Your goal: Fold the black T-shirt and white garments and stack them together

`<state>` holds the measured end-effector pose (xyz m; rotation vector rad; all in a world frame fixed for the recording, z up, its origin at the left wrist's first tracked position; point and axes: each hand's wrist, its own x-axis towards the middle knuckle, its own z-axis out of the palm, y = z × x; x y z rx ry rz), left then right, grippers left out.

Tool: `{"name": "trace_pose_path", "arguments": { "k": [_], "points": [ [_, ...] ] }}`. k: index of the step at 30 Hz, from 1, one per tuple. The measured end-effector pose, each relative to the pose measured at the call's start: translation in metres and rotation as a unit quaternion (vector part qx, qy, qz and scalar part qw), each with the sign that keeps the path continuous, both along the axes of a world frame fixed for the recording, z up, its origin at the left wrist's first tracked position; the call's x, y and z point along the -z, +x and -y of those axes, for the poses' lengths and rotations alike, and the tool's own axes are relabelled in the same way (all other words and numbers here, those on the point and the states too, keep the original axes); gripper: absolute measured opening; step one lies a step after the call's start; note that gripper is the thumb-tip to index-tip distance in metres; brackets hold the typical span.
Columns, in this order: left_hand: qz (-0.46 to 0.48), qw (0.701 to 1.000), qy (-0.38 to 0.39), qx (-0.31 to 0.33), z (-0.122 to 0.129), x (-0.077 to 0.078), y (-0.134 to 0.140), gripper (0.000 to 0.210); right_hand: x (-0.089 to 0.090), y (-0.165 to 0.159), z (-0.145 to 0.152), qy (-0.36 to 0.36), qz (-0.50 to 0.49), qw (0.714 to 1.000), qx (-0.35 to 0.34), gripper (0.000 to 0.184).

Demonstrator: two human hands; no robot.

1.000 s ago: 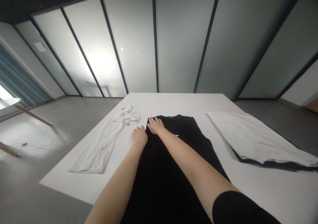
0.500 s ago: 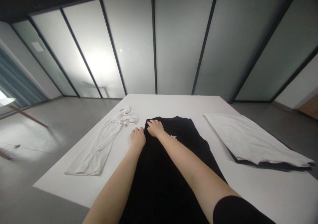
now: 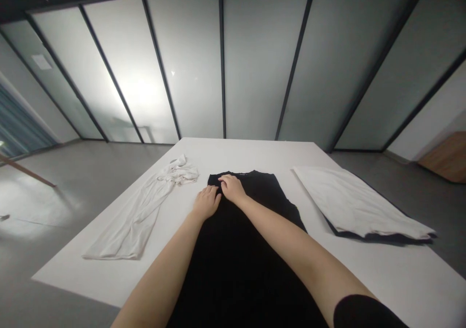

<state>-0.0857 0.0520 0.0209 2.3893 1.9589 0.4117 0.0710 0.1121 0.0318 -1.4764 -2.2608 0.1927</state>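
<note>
A black T-shirt (image 3: 262, 187) lies on the white table (image 3: 247, 153), its neckline at the far end. My left hand (image 3: 207, 202) rests on the shirt's left edge, just below the shoulder, with the fingers laid out over the cloth. Close beside it, my right hand (image 3: 233, 188) lies on the upper left chest, palm down and fingers outstretched. My forearm covers the middle of the shirt. The near part of the black cloth merges with my dark clothing, so I cannot tell where it ends.
A crumpled white garment (image 3: 141, 211) lies along the table's left side. On the right, a flat white garment (image 3: 360, 199) sits on top of a dark one (image 3: 395, 239). Frosted glass panels (image 3: 255, 66) stand behind the table.
My left hand has moved right, from beside the shirt's edge onto the cloth and closer to my right hand. My right hand has shifted slightly right over the shirt. The view has turned slightly right.
</note>
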Motion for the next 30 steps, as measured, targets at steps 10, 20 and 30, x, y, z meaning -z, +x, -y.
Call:
{"name": "trace_pose_path", "arguments": {
  "k": [10, 20, 30],
  "points": [
    [-0.029, 1.0, 0.006, -0.005, 0.004, -0.002, 0.012, 0.053, 0.008, 0.115, 0.037, -0.057, 0.067, 0.976, 0.197, 0.066],
    [-0.067, 0.992, -0.094, -0.056, 0.018, 0.027, 0.049, 0.086, 0.039, 0.13, 0.091, -0.129, 0.147, 0.965, 0.176, 0.078],
    [-0.097, 0.991, -0.083, -0.038, -0.028, 0.022, 0.053, 0.085, 0.028, 0.123, 0.058, -0.16, 0.148, 0.956, 0.198, 0.078]
  ]
}}
